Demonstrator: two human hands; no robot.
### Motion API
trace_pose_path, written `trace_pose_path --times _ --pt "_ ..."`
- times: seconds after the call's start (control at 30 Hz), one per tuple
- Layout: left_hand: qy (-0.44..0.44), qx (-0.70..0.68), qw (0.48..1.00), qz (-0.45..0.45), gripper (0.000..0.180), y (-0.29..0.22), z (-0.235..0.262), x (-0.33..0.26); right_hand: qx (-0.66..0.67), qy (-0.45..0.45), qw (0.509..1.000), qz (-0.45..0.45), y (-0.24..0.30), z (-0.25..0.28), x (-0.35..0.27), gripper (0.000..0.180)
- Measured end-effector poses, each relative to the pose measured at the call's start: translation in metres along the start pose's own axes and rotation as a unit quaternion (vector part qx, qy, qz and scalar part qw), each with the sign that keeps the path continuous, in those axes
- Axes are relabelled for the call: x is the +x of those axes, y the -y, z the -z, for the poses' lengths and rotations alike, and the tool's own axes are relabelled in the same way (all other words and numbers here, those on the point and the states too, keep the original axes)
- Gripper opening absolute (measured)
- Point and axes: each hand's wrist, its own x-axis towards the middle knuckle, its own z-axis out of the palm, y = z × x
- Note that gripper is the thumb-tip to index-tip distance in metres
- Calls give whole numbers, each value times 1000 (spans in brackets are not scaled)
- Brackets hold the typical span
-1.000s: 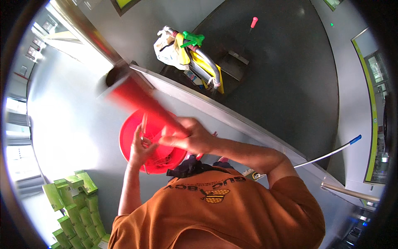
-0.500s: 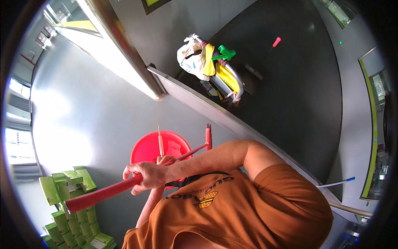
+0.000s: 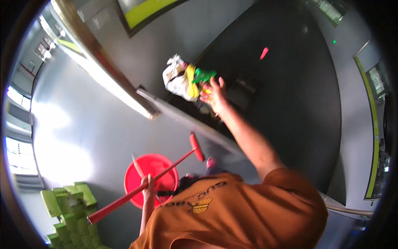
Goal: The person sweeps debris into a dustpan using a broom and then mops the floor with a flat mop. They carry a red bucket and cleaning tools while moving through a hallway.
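My left hand (image 3: 148, 184) is closed round the red pole of a long-handled brush (image 3: 166, 170), whose red head points toward the wall base. A slim pale rod (image 3: 137, 167) also rises from this hand; how it is held is hard to see. Below both lies a round red bucket (image 3: 129, 182). Stretched far forward, my right hand (image 3: 213, 97) has spread fingers and nothing visible in them. It overlaps the near side of a cart carrying a green spray-bottle-like thing (image 3: 203, 75), a yellow cloth (image 3: 192, 83) and a white bag (image 3: 176, 79); contact cannot be made out.
A low metal-edged sill (image 3: 182, 112) runs diagonally between me and the cart on the dark floor (image 3: 298, 103). Beyond it lies a pink-handled tool (image 3: 264, 53). Green boxes (image 3: 72, 211) are stacked at lower left. A shiny metal column (image 3: 112, 74) stands at left.
My right hand has let go of the red pole and reached forward to the cart. My left hand keeps the brush, now lower over the bucket. The view has shifted.
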Motion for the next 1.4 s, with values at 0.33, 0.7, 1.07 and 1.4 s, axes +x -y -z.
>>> trace_pose_path --times 0.33,0.7,1.07,1.4 --pt "-49 8 998 -48 39 53 -21 17 -705 -49 645 291 24 4 74 39" --pt "-57 -28 997 -48 37 85 4 25 -608 -135 572 534 135 84 74 22" --pt "40 24 993 -110 42 70 21 30 -479 -194 508 689 247 19 -193 18" --pt "62 105 978 -167 42 106 19 -1 -402 -150 450 783 300 52 -431 7"
